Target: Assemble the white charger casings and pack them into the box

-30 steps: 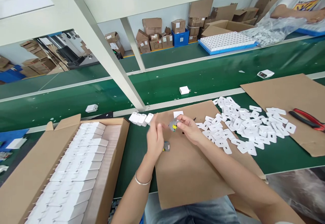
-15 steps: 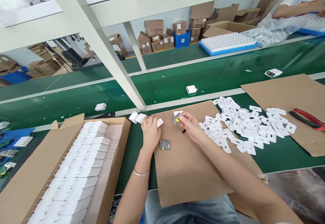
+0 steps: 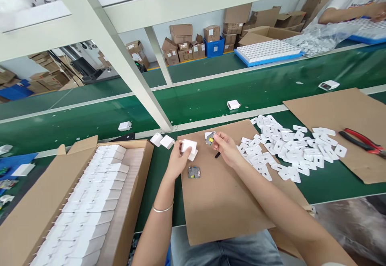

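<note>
My left hand (image 3: 178, 159) is closed around a white charger housing (image 3: 189, 146), with a second white piece showing just under it. Between the thumb and fingers of my right hand (image 3: 226, 148) is a small circuit board (image 3: 210, 138) with a yellow part on it. A white flat piece lies partly hidden behind that board. Another grey circuit board (image 3: 194, 172) rests on the cardboard sheet (image 3: 229, 209) below my hands. Two white charger housings (image 3: 167, 142) sit on the green bench left of the sheet.
White flat plates (image 3: 289, 149) are heaped at right, beside red-handled pliers (image 3: 362, 140). An open carton (image 3: 141, 185) at left holds rows of white chargers. Single chargers (image 3: 233, 104) stand on the green belt behind. A metal post (image 3: 132, 69) rises ahead; a person sits far right.
My left hand has turned and lifted a white charger housing off the bench, nearer my right hand. The right hand stays nearly still with its board. Chargers on the belt have shifted right.
</note>
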`<state>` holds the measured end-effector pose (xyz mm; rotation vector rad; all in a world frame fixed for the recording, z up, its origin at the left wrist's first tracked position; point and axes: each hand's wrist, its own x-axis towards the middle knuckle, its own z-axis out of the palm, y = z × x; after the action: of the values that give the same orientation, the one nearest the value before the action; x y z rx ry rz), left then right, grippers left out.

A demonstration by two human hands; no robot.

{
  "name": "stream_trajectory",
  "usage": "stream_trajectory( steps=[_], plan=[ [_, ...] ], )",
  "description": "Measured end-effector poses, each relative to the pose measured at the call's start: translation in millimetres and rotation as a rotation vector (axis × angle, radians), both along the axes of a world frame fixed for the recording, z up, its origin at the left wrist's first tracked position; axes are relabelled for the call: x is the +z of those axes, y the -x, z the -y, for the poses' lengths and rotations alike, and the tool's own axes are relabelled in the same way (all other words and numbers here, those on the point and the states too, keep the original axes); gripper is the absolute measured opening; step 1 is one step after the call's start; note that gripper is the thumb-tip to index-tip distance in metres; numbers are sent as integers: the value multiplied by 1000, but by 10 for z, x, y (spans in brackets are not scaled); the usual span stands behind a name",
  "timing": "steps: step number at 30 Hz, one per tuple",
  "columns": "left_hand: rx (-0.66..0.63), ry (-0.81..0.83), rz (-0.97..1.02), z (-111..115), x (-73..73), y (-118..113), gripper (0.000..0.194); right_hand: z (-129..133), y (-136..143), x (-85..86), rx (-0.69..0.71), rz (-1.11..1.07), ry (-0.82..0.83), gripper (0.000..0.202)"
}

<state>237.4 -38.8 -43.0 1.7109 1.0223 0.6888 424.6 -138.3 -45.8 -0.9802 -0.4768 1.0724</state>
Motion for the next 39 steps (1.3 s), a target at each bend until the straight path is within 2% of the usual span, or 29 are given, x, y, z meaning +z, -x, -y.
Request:
stream_trajectory(
  steps=[1, 4, 6, 8, 11, 14, 17, 21, 29, 34, 39],
  plan=[
    [-9, 47, 16, 13, 0, -15, 29, -1, -6, -2, 1, -8, -3, 47],
    [69, -77, 24, 44, 34, -43, 25, 2, -14, -1, 9, -1, -14, 47],
    [116, -53, 101, 66, 95, -48, 25, 11, -8, 14, 2, 21, -26, 46],
    [84, 196, 303, 97, 175, -52, 29, 30, 8, 45, -2, 55, -65, 45],
    [-67, 605, 661, 157, 284, -76, 31, 83, 50, 112, 23, 136, -179, 40],
    [-168, 771, 826, 206, 328, -106, 23, 159, 110, 174, 46, 261, -268, 38],
    [-141, 807, 851, 229, 319, -112, 23, 243, 186, 209, 40, 410, -299, 41],
    [-59, 826, 779, 243, 303, -86, 32, 335, 289, 219, 20, 569, -282, 44],
    [-172, 773, 694, 289, 318, -66, 36, 394, 365, 203, 1, 912, -303, 36],
    [-203, 776, 706, 296, 309, -73, 35, 384, 361, 227, -9, 1020, -369, 32],
    [-240, 758, 737, 297, 299, -70, 34, 376, 362, 231, -22, 1036, -434, 38]
  ],
)
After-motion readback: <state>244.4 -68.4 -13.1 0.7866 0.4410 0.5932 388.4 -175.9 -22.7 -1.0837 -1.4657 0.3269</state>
